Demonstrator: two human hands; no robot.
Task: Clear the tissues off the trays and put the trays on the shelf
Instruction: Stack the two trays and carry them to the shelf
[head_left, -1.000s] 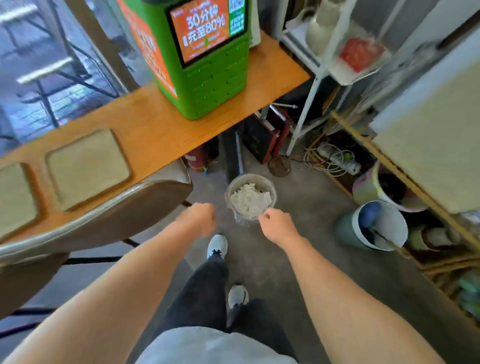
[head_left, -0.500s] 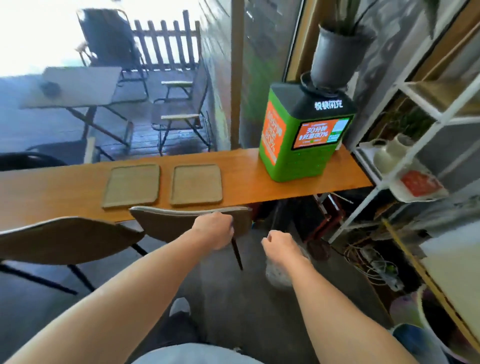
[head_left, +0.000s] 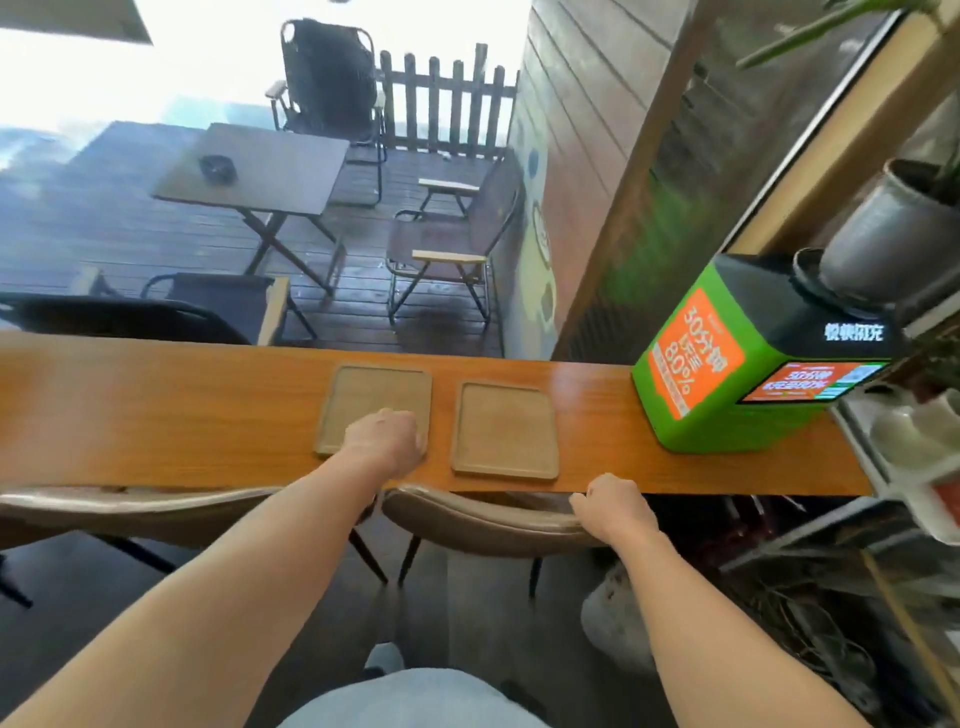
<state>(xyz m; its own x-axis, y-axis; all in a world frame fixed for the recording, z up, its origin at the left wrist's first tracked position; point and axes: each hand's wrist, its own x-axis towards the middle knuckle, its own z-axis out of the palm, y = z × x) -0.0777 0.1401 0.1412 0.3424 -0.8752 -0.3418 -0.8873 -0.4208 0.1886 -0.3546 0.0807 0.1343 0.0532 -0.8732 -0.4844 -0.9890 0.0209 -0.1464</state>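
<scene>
I note a long wooden counter (head_left: 156, 410) crossing the middle of the frame, with a green charging kiosk (head_left: 748, 374) standing on it at the right and a white shelf unit (head_left: 904, 467) at the far right edge. Two chair backs (head_left: 483, 519) sit just below the counter's near edge. Two flat trays lie side by side at centre frame: the left tray (head_left: 379, 400) and the right tray (head_left: 504, 428), near each other but apart. I see no tissues on either, so I judge the clearing step done and the shelving step in hand.

The left hand (head_left: 387, 439) sits over the left tray's near right corner, fingers curled shut; whether it grips the rim I cannot tell. The right hand (head_left: 613, 506) is loosely closed at the counter's near edge, holding nothing I can see.

The next move, in my judgement, calls for a firm hold on each tray's rim, then a carry rightward to the shelf unit, clear of the kiosk
</scene>
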